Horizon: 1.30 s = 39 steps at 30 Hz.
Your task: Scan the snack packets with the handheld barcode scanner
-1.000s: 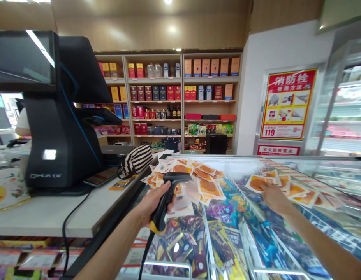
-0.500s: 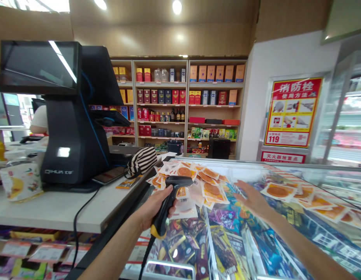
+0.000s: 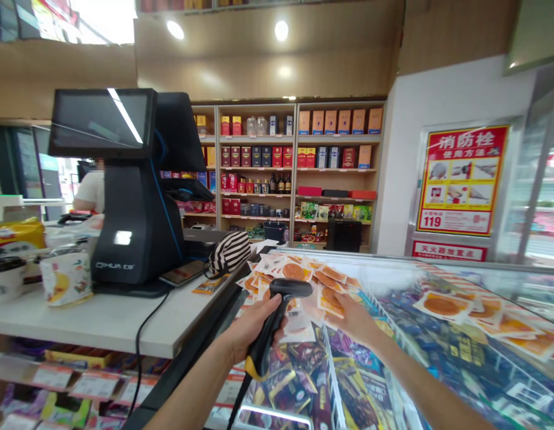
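My left hand is wrapped round the grip of a black and yellow barcode scanner, its head pointing right and its cable hanging down. My right hand is at the right side of a pile of flat clear packets with round orange-brown contents. Its thumb and fingers look apart at the edge of one packet; whether they grip it is hard to see. The pile lies on the glass top of a chest freezer. Wrapped frozen goods show beneath the glass.
More such packets lie farther right on the glass. On the white counter at left stand a checkout terminal, a striped pouch, a phone and a printed bag. Another person is partly visible behind the terminal.
My right hand has moved left and toward me, from over the glass to the packet pile. My left hand still holds the scanner. The view has shifted left and slightly upward.
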Each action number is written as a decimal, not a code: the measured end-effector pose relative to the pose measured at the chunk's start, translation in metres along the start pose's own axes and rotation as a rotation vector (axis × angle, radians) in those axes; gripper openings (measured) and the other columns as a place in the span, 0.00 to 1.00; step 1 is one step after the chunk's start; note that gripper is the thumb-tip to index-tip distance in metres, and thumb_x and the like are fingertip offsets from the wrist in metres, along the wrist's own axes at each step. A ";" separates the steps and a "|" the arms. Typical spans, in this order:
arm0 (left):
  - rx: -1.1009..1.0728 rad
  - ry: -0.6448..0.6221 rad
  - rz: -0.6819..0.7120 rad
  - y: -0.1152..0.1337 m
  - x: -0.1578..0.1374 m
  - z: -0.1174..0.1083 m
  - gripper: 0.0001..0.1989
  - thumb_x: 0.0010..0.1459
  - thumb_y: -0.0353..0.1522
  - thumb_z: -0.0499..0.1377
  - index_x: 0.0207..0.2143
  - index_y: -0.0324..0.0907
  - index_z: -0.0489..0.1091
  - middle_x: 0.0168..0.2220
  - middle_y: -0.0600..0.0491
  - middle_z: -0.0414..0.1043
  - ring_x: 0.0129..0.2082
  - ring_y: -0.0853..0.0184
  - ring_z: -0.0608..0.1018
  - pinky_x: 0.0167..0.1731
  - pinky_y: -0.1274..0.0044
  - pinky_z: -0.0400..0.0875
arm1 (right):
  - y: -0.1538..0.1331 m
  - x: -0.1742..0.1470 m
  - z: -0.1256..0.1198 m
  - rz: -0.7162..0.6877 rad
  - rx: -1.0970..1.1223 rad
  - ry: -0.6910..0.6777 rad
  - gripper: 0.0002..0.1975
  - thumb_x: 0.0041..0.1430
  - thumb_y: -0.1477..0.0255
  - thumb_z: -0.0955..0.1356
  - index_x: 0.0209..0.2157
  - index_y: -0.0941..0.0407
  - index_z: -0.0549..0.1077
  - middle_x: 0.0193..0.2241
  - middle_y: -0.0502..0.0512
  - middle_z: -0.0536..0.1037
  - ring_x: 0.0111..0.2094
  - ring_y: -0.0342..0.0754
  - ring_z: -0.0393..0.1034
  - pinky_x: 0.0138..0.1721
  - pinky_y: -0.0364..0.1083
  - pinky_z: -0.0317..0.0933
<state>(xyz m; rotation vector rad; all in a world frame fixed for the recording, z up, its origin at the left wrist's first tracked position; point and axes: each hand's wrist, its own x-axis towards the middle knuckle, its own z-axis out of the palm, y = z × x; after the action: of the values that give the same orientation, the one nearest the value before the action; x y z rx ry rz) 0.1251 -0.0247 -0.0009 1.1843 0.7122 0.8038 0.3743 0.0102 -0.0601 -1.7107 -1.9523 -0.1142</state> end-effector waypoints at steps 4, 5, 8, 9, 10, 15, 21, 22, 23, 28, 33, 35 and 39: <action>0.008 0.003 0.015 0.000 0.001 0.001 0.17 0.46 0.45 0.51 0.28 0.39 0.61 0.20 0.57 0.62 0.14 0.77 0.64 0.14 0.82 0.56 | -0.006 -0.003 0.005 -0.029 0.114 0.074 0.19 0.48 0.65 0.58 0.42 0.55 0.65 0.41 0.57 0.69 0.41 0.50 0.63 0.41 0.48 0.56; 0.010 0.009 0.015 0.001 0.001 0.001 0.17 0.46 0.45 0.51 0.28 0.39 0.61 0.20 0.57 0.62 0.14 0.77 0.64 0.14 0.82 0.56 | -0.003 -0.003 0.001 -0.026 0.163 0.088 0.17 0.49 0.64 0.57 0.39 0.53 0.67 0.38 0.55 0.71 0.39 0.50 0.64 0.40 0.48 0.56; 0.012 -0.002 0.008 0.004 0.002 0.001 0.17 0.46 0.45 0.51 0.26 0.39 0.60 0.20 0.57 0.63 0.14 0.77 0.64 0.15 0.82 0.57 | 0.017 0.001 -0.018 0.148 0.390 0.173 0.17 0.49 0.62 0.56 0.32 0.55 0.70 0.27 0.54 0.74 0.32 0.50 0.67 0.34 0.49 0.61; 0.012 -0.014 0.003 0.005 0.002 0.002 0.17 0.46 0.45 0.51 0.26 0.39 0.60 0.20 0.57 0.63 0.14 0.77 0.64 0.15 0.82 0.57 | 0.027 0.003 -0.025 0.235 0.511 0.213 0.17 0.49 0.61 0.56 0.32 0.56 0.69 0.25 0.54 0.74 0.30 0.50 0.67 0.31 0.48 0.62; 0.011 -0.026 -0.001 0.006 0.003 0.003 0.17 0.46 0.45 0.51 0.25 0.39 0.60 0.20 0.56 0.63 0.15 0.77 0.64 0.15 0.82 0.57 | 0.036 0.004 -0.031 0.311 0.651 0.253 0.18 0.48 0.60 0.57 0.33 0.56 0.68 0.25 0.53 0.74 0.30 0.49 0.67 0.28 0.48 0.63; 0.002 -0.113 0.018 0.009 0.011 0.016 0.16 0.47 0.44 0.50 0.27 0.39 0.61 0.21 0.56 0.62 0.15 0.77 0.64 0.15 0.82 0.57 | 0.065 0.007 -0.039 0.419 1.093 0.343 0.15 0.45 0.63 0.61 0.35 0.55 0.64 0.34 0.54 0.73 0.36 0.49 0.66 0.26 0.47 0.66; 0.004 -0.204 0.017 0.010 0.017 0.033 0.15 0.48 0.43 0.51 0.29 0.39 0.61 0.20 0.56 0.62 0.16 0.76 0.64 0.16 0.82 0.56 | 0.070 0.004 -0.029 0.406 1.142 0.345 0.14 0.47 0.62 0.59 0.34 0.54 0.63 0.37 0.56 0.72 0.40 0.52 0.65 0.30 0.50 0.66; 0.011 -0.207 0.014 0.010 0.018 0.034 0.15 0.48 0.43 0.51 0.29 0.39 0.61 0.20 0.56 0.62 0.16 0.76 0.64 0.16 0.82 0.56 | 0.071 0.004 -0.030 0.416 1.143 0.354 0.14 0.47 0.62 0.58 0.34 0.54 0.63 0.37 0.57 0.72 0.40 0.52 0.65 0.31 0.51 0.66; 0.017 -0.211 0.012 0.010 0.018 0.035 0.15 0.48 0.43 0.50 0.28 0.39 0.61 0.20 0.57 0.62 0.16 0.76 0.64 0.16 0.82 0.57 | 0.072 0.004 -0.031 0.430 1.141 0.364 0.14 0.47 0.62 0.58 0.34 0.54 0.62 0.37 0.58 0.72 0.40 0.52 0.65 0.32 0.52 0.66; 0.070 -0.227 0.028 0.008 0.019 0.038 0.16 0.48 0.44 0.49 0.29 0.38 0.61 0.20 0.56 0.61 0.15 0.77 0.64 0.16 0.82 0.56 | 0.071 0.003 -0.036 0.501 1.184 0.388 0.13 0.46 0.62 0.59 0.32 0.54 0.62 0.37 0.59 0.72 0.42 0.53 0.64 0.33 0.52 0.65; 0.125 -0.211 0.038 0.006 0.020 0.039 0.16 0.49 0.43 0.49 0.26 0.38 0.60 0.20 0.56 0.61 0.15 0.77 0.63 0.15 0.83 0.56 | 0.070 0.003 -0.036 0.524 1.109 0.416 0.14 0.45 0.62 0.58 0.33 0.54 0.63 0.36 0.59 0.72 0.40 0.52 0.66 0.31 0.50 0.65; 0.116 -0.191 0.035 0.007 0.021 0.037 0.16 0.49 0.43 0.49 0.27 0.38 0.60 0.20 0.56 0.61 0.15 0.77 0.63 0.15 0.83 0.56 | 0.074 0.004 -0.038 0.539 0.921 0.448 0.16 0.47 0.61 0.56 0.34 0.56 0.64 0.33 0.60 0.73 0.37 0.52 0.67 0.30 0.50 0.64; 0.102 -0.094 0.028 0.008 0.020 0.027 0.16 0.48 0.44 0.50 0.28 0.39 0.59 0.20 0.57 0.62 0.15 0.76 0.64 0.15 0.83 0.56 | 0.106 0.001 -0.046 0.473 0.197 0.543 0.22 0.51 0.63 0.52 0.39 0.60 0.66 0.33 0.62 0.73 0.37 0.54 0.66 0.35 0.53 0.60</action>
<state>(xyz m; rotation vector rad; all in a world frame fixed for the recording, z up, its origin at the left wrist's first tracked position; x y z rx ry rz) 0.1566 -0.0202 0.0121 1.3184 0.6665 0.7370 0.4896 0.0129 -0.0504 -1.7330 -1.1071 -0.1831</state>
